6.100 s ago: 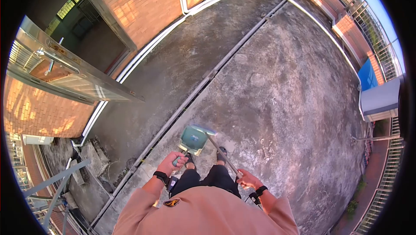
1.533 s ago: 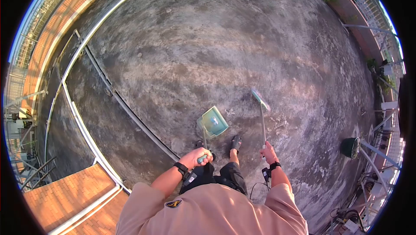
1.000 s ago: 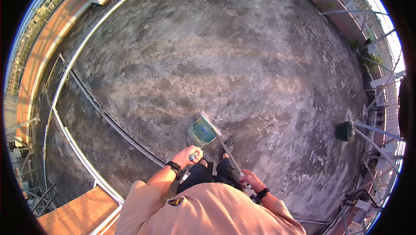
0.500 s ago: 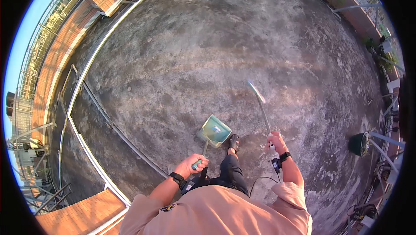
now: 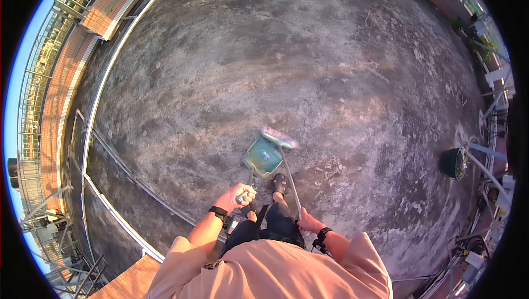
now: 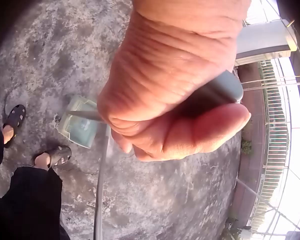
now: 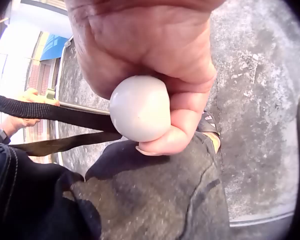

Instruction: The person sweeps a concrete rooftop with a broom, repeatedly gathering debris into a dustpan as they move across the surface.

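My left hand [image 5: 238,195] grips the grey-green handle of a dustpan [image 5: 262,158], its fingers curled round the grip in the left wrist view. The pan is pale green and lies low in front of my feet, with a small light patch inside it. My right hand [image 5: 310,223] holds a broom by the top of its thin stick [image 5: 291,180]. At the lower end, the broom's head [image 5: 280,138] is blurred and overlaps the far right edge of the pan. In the right wrist view, the stick's rounded white end cap [image 7: 140,107] pokes out of the curled fingers.
Weathered concrete [image 5: 330,78] spreads all around. A white pipe [image 5: 102,87] runs along the left side, with a brick wall [image 5: 58,133] and railing beyond. On the right stands a dark green bucket [image 5: 453,163] beside metal struts. My shoe [image 5: 280,184] is close behind the pan.
Since the first frame, I have turned away from the doorway. The broom swung out to the far right, in to the pan, out again, and is now back at the pan. Both grips stay.
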`<state>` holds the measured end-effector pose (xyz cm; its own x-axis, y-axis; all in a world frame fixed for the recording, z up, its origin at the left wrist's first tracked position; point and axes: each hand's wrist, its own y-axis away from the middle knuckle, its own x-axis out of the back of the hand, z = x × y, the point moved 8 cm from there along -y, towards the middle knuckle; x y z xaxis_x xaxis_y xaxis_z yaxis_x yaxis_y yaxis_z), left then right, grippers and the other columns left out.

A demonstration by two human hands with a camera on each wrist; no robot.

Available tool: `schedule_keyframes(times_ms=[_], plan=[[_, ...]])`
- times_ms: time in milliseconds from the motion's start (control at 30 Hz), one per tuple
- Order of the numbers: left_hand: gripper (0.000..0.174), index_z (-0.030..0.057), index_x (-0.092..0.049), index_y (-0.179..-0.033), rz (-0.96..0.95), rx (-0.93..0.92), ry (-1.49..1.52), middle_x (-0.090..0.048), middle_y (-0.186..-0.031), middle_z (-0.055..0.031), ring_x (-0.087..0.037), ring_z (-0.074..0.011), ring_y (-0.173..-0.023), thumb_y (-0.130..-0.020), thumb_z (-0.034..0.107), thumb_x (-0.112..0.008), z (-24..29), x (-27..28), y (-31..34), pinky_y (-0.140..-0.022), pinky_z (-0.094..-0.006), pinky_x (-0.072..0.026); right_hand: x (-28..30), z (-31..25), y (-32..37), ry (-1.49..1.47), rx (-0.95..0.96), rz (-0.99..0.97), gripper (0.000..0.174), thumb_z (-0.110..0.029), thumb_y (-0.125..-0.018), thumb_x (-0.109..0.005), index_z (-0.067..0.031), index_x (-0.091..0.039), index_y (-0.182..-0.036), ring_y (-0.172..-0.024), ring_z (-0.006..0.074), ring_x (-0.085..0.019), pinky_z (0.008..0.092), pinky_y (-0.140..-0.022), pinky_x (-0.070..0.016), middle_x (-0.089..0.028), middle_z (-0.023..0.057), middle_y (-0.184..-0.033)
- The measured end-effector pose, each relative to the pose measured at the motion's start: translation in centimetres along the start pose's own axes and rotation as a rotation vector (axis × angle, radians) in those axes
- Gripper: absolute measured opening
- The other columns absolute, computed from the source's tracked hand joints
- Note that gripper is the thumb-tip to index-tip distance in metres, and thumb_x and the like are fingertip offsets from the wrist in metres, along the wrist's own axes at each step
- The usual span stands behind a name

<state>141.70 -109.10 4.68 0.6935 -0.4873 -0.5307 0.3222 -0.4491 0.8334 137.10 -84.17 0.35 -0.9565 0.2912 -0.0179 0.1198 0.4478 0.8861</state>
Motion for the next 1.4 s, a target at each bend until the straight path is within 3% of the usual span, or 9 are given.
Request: schedule_keyframes(times_ms=[167, 233, 300, 633, 900, 1000, 1067, 1200, 1400], plan=[[0.019, 0.0101, -0.036, -0.062, 0.002, -0.001, 0.048, -0.036, -0.053, 0.0042, -0.033, -0.0038, -0.037, -0.078, 0.009, -0.047, 1.7, 0.1, 1.9, -0.031, -0.0174, -0.0264, -0.4, -1.9, 6.3, -0.396, 0.054, -0.126, 0.042, -0.005, -0.071, -0.051, 0.0036, -0.039, -0.110, -0.050, 0.0134, -0.050, 0.0279, -0.045, -0.0411, -0.049, 0.0047, -0.063], [0.013, -0.0033, -0.045, -0.087, 0.005, -0.088, 0.043, -0.035, -0.056, 0.0050, -0.031, -0.0024, -0.039, -0.080, 0.007, -0.047, 2.0, 0.1, 2.7, -0.033, -0.0155, -0.0250, 1.2, -2.3, 7.5, -0.604, 0.068, -0.035, 0.033, -0.006, -0.072, -0.054, 0.0025, -0.047, -0.103, -0.049, 0.0107, -0.048, 0.0264, -0.043, -0.0401, -0.051, 0.0030, -0.065], [0.017, 0.0103, -0.036, -0.061, 0.000, -0.005, 0.029, -0.036, -0.053, 0.0043, -0.034, -0.0036, -0.037, -0.075, 0.007, -0.046, 1.6, -0.2, 2.9, -0.031, -0.0176, -0.0260, 2.7, -2.4, 7.9, -0.613, 0.063, 0.050, 0.040, -0.005, -0.071, -0.055, 0.0014, -0.044, -0.109, -0.049, 0.0118, -0.048, 0.0272, -0.041, -0.0401, -0.050, 0.0039, -0.065], [0.013, 0.0068, -0.041, -0.060, -0.099, 0.048, -0.079, -0.043, -0.054, -0.0015, -0.039, -0.0068, -0.039, -0.072, 0.004, -0.047, 2.7, 1.9, -0.4, -0.032, -0.0195, -0.0288, 7.3, 0.1, 1.2, -0.753, 0.039, 0.431, 0.057, 0.000, -0.071, -0.053, -0.0042, -0.030, -0.123, -0.048, 0.0162, -0.048, 0.0310, -0.040, -0.0422, -0.048, 0.0064, -0.063], [0.013, 0.0068, -0.044, -0.060, -0.094, 0.046, -0.156, -0.045, -0.053, -0.0019, -0.043, -0.0084, -0.040, -0.071, 0.006, -0.050, 5.7, 2.6, 0.3, -0.034, -0.0204, -0.0326, -7.2, -4.7, -2.6, -0.540, -0.090, 0.276, 0.008, -0.007, -0.059, -0.060, -0.0086, -0.056, -0.066, -0.084, 0.0303, -0.048, 0.0350, -0.072, -0.0420, -0.054, 0.0159, -0.069], [0.015, 0.0075, -0.044, -0.060, -0.131, 0.047, -0.173, -0.046, -0.053, -0.0008, -0.042, -0.0075, -0.040, -0.073, 0.008, -0.049, 6.9, 2.9, 0.5, -0.035, -0.0196, -0.0325, -9.9, -6.6, -0.5, -0.497, -0.120, 0.220, 0.012, -0.007, -0.064, -0.059, -0.0066, -0.056, -0.075, -0.079, 0.0261, -0.050, 0.0335, -0.069, -0.0428, -0.054, 0.0102, -0.068], [0.015, 0.0078, -0.044, -0.060, -0.145, 0.054, -0.158, -0.046, -0.053, -0.0002, -0.042, -0.0070, -0.040, -0.074, 0.008, -0.049, 7.5, 2.6, 0.8, -0.034, -0.0191, -0.0322, -9.3, -6.4, -1.4, -0.202, 0.192, 0.271, 0.017, -0.006, -0.071, -0.056, -0.0002, -0.044, -0.081, -0.047, 0.0144, -0.048, 0.0293, -0.041, -0.0396, -0.049, 0.0042, -0.062], [0.014, 0.0085, -0.044, -0.064, -0.142, 0.063, -0.163, -0.046, -0.053, 0.0025, -0.043, -0.0050, -0.041, -0.077, 0.008, -0.051, 7.9, 2.4, 0.7, -0.034, -0.0180, -0.0317, -7.4, -12.6, 3.2, -0.857, -0.051, 0.151, 0.015, -0.006, -0.073, -0.054, -0.0025, -0.049, -0.087, -0.044, 0.0093, -0.045, 0.0260, -0.038, -0.0399, -0.048, 0.0036, -0.064], [0.014, 0.0092, -0.043, -0.067, -0.206, 0.114, -0.125, -0.042, -0.052, 0.0043, -0.038, -0.0044, -0.039, -0.079, 0.007, -0.051, 8.5, 1.9, 0.8, -0.034, -0.0176, -0.0311, -3.2, -15.0, 4.1, -0.883, 0.020, 0.233, 0.015, -0.004, -0.072, -0.054, -0.0009, -0.047, -0.084, -0.045, 0.0116, -0.047, 0.0276, -0.038, -0.0416, -0.048, 0.0042, -0.061]])
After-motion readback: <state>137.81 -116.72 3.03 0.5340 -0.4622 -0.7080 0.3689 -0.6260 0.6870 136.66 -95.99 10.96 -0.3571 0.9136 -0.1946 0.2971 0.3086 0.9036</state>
